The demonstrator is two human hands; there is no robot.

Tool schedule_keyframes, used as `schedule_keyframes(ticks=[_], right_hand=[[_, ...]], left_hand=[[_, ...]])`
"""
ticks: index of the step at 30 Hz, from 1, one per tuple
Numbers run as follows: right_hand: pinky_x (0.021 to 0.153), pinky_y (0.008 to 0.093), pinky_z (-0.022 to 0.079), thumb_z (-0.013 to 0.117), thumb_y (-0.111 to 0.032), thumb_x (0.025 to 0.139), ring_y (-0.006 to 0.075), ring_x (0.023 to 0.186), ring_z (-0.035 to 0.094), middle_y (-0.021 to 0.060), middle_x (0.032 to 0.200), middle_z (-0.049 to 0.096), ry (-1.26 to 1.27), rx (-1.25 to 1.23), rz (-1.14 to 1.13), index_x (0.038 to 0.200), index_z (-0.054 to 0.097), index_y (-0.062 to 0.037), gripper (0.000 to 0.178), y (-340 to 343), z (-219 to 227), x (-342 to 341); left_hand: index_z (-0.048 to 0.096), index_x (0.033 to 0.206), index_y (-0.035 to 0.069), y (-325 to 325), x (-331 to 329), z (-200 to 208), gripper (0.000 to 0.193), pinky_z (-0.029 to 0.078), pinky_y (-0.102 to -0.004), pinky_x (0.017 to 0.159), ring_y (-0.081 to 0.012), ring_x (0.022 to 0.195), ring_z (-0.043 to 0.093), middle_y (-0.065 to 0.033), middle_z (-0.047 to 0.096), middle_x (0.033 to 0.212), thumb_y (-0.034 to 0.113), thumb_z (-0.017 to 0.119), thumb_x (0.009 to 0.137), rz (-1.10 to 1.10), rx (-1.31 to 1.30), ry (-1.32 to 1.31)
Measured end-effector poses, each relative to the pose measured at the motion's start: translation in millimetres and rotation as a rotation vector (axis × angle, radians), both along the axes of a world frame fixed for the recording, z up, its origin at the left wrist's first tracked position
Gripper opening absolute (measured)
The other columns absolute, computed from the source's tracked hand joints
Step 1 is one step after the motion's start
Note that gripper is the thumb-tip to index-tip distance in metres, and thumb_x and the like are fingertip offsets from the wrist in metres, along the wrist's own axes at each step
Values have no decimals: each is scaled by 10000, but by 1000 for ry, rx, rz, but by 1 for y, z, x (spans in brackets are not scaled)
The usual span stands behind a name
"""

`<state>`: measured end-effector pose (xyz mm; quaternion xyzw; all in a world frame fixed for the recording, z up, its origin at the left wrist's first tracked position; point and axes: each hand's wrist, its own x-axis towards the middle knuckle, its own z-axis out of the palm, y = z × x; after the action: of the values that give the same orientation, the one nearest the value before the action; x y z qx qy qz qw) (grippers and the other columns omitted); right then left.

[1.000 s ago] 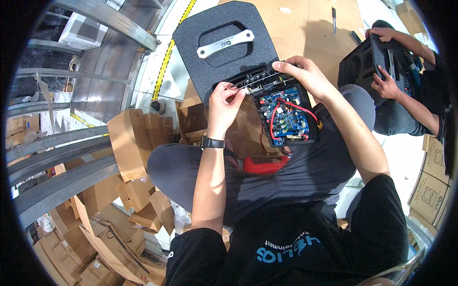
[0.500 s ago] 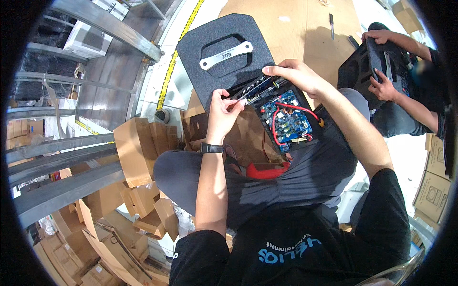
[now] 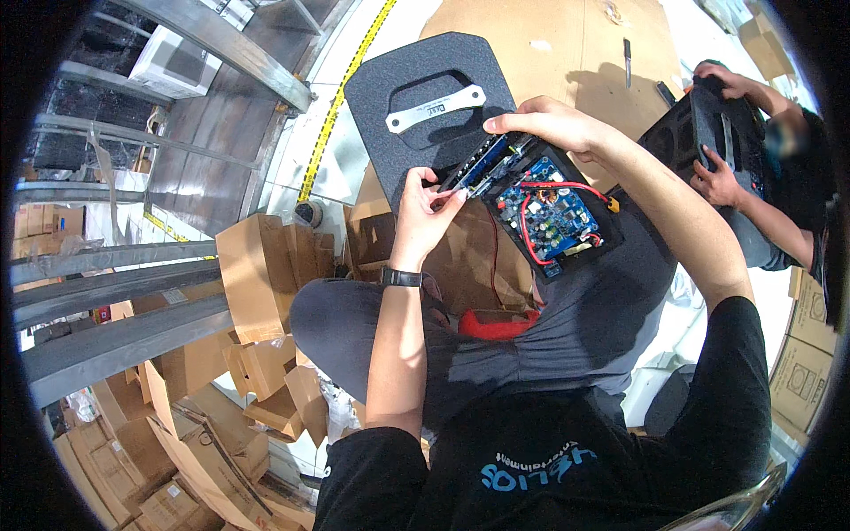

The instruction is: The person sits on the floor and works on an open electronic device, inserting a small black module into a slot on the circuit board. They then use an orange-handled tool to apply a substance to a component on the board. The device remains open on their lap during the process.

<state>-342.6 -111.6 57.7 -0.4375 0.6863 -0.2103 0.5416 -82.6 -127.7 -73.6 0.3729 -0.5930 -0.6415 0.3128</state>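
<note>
A black textured housing (image 3: 403,75) with a silver handle (image 3: 436,108) rests against my lap. Beside it a black panel carries a blue circuit board (image 3: 549,208) with red wires. My left hand (image 3: 423,217), with a black watch on the wrist, pinches a thin silver tool (image 3: 475,184) whose tip meets the narrow blue board strip (image 3: 487,159) at the panel's upper edge. My right hand (image 3: 544,124) grips that upper edge of the panel from above. A red object (image 3: 496,325) lies in my lap below the panel.
Crumpled cardboard boxes (image 3: 257,274) pile at my left knee and lower left. Grey metal rails (image 3: 115,319) run along the left. Flat cardboard sheets (image 3: 567,53) cover the floor ahead. At the right, another person's hands (image 3: 717,181) hold a black housing (image 3: 695,133).
The view has shifted slightly, so the housing and panel sit a little lower and more to the right. My left hand has moved in, bringing the tool tip onto the board strip.
</note>
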Motion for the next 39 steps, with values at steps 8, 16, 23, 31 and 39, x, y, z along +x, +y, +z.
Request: schedule_keyframes(ticks=[8, 16, 23, 31, 39], right_hand=[[721, 276, 492, 749, -593, 819, 130, 759, 629, 64, 845, 691, 19, -15, 57, 930, 720, 27, 631, -8, 6, 7], [778, 318, 556, 755, -573, 816, 181, 817, 703, 127, 954, 749, -157, 32, 57, 1057, 734, 46, 665, -7, 0, 3], [820, 312, 551, 737, -571, 836, 169, 869, 703, 97, 1005, 753, -183, 77, 34, 1122, 733, -8, 632, -10, -12, -2], [779, 311, 556, 707, -569, 876, 165, 841, 696, 99, 959, 744, -181, 4, 169, 1116, 721, 25, 641, -15, -11, -6], [835, 308, 515, 734, -617, 834, 178, 901, 658, 101, 980, 713, -201, -87, 118, 1124, 705, 58, 736, -6, -22, 1]], left_hand=[[409, 1103, 49, 8, 6, 9, 415, 507, -232, 715, -93, 838, 655, -97, 704, 923, 30, 766, 891, 21, 82, 34], [476, 1049, 34, 27, 11, 13, 329, 486, -204, 703, -57, 832, 640, -89, 749, 946, 91, 772, 916, 75, 34, -28], [513, 1061, 15, 44, 8, 9, 284, 510, -189, 740, -52, 867, 669, -90, 773, 958, 68, 757, 926, 189, -108, 54], [659, 1006, -28, 59, 11, 5, 159, 550, -227, 788, -100, 874, 704, -84, 753, 928, -6, 767, 892, 311, -187, 108], [749, 1011, -37, 71, 16, 6, 140, 558, -245, 816, -117, 892, 711, -95, 763, 953, -29, 768, 873, 331, -445, -49]])
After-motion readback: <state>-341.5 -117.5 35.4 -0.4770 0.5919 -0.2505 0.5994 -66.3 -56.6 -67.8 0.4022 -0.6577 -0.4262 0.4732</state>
